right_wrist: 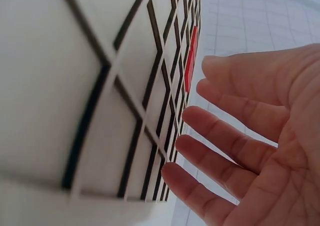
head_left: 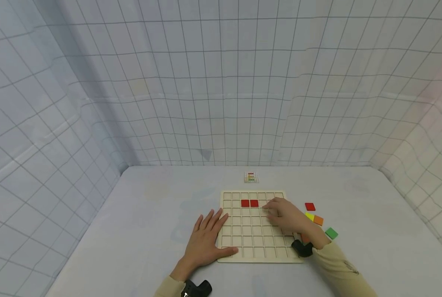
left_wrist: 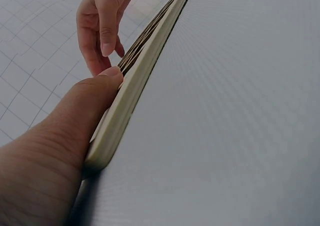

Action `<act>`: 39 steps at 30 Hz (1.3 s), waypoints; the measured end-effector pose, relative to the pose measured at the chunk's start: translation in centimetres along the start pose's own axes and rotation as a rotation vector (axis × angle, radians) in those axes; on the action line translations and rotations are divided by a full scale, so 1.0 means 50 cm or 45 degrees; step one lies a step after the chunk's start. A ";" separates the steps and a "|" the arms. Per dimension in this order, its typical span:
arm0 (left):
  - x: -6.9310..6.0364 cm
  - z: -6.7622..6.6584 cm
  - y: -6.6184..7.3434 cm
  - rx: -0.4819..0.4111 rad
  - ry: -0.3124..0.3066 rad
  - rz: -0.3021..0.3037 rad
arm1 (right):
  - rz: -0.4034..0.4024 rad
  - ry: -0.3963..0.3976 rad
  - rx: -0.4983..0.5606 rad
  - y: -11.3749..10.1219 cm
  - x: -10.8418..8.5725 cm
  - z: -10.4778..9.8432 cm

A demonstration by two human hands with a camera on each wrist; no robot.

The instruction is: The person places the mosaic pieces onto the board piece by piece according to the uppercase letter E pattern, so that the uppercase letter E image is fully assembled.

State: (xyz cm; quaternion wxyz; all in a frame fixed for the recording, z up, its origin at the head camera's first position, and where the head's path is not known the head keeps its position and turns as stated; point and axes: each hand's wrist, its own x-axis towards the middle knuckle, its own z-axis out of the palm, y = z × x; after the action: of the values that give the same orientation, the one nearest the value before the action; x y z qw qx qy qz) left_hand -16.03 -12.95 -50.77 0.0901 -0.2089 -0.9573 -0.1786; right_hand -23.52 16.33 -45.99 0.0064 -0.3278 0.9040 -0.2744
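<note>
Cream-coloured, square-celled grid board [head_left: 247,241] lying flat on the broad white desk [head_left: 150,206], two square red tiles [head_left: 245,203] side by side near its far edge. Left hand [head_left: 202,247] straight-fingered across the left edge; apart from it, right hand [head_left: 287,214] over the right half, fingers [right_wrist: 225,133] loosely parted. Beyond the right edge, loose red, yellow, orange and green square tiles [head_left: 318,220]; wide stretches of desk on both sides.

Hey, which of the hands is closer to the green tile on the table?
Right. The right hand is over the right part of the board, just left of the green tile; the left hand rests at the board's left edge, across from it.
</note>
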 end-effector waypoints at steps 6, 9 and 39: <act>-0.001 0.001 -0.001 -0.014 0.027 0.019 | 0.121 0.143 0.035 0.003 -0.037 -0.033; -0.001 0.002 -0.001 -0.019 0.037 0.028 | 0.226 0.224 -0.004 0.007 -0.053 -0.053; -0.002 -0.003 0.003 -0.027 -0.006 -0.007 | 0.685 0.154 -0.129 0.102 -0.099 -0.094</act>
State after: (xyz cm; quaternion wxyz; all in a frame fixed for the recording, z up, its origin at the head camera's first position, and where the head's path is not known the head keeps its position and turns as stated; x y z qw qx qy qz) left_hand -15.86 -12.91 -50.61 0.0852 -0.2076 -0.9561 -0.1885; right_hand -23.54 24.86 -45.37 0.0088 -0.0589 0.9698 -0.2365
